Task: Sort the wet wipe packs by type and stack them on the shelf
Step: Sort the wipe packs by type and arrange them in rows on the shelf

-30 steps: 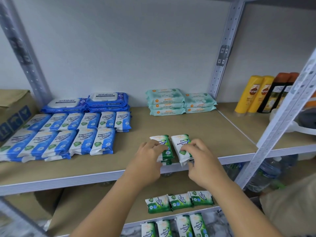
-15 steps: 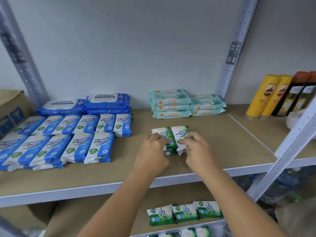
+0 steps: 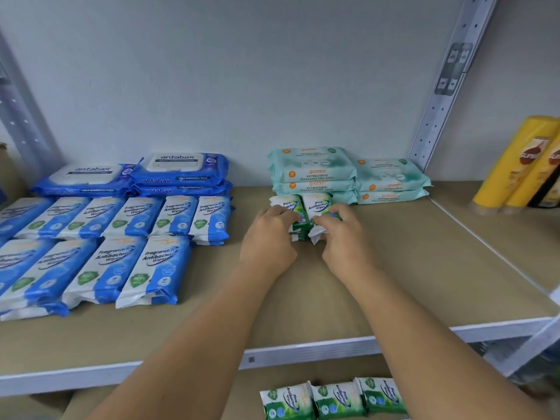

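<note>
Currently we are holding the green packs (image 3: 316,204) at frame centre on the shelf (image 3: 409,268), the left hand (image 3: 269,241) and right hand (image 3: 344,237) each curling round one stack. We are judging them light, soft and slick, best gripped by the sides.

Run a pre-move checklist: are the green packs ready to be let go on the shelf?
1. Left hand grip on the green packs: ok, fingers curled over them.
2. Right hand grip: ok, fingers curled over them.
3. Packs resting on the shelf: cannot tell, the hands cover their base.
4. Kept apart from the blue packs: ok, bare board between.
5. Clear of the mint packs behind: cannot tell, they look close or touching.
6. All green ones up: not ok, three lower packs lie on the shelf below.
</note>
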A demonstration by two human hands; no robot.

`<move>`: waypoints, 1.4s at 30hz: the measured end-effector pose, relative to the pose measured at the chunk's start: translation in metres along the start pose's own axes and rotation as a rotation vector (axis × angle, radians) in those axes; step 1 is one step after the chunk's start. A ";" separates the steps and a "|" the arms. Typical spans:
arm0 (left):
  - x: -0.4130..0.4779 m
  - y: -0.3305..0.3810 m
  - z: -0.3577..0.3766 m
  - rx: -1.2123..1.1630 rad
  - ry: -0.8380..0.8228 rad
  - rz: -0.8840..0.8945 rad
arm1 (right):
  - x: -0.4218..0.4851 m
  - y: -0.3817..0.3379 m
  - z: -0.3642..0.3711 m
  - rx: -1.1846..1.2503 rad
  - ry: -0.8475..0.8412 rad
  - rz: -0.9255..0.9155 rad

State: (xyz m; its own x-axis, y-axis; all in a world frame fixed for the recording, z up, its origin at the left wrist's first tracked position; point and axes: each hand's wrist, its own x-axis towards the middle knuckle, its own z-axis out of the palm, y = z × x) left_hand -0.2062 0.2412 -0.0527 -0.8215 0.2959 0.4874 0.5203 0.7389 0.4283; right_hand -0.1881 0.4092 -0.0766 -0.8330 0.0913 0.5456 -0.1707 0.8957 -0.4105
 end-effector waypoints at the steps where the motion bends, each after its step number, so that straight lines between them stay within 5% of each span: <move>1: 0.001 -0.001 0.001 0.002 0.001 0.001 | 0.002 0.002 0.002 -0.002 0.009 -0.012; 16: 0.007 -0.009 0.005 -0.046 0.005 -0.002 | 0.006 0.006 0.007 0.162 0.079 -0.053; 22: -0.004 -0.007 -0.001 -0.029 0.019 0.017 | -0.005 -0.005 -0.006 0.033 0.070 0.010; 31: -0.061 0.005 -0.028 -0.078 -0.003 -0.035 | -0.078 -0.044 -0.057 0.076 0.262 0.034; 38: -0.132 0.030 -0.069 -0.213 -0.017 -0.043 | -0.150 -0.063 -0.097 0.070 0.249 -0.019; 42: -0.166 0.044 -0.084 -0.222 0.021 0.092 | -0.194 -0.067 -0.106 0.042 0.238 0.037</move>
State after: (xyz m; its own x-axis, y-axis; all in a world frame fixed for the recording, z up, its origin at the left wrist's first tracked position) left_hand -0.0271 0.1739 -0.0506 -0.7642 0.3414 0.5472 0.6333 0.5576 0.5366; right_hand 0.0406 0.3776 -0.0780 -0.6924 0.2281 0.6845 -0.1686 0.8713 -0.4609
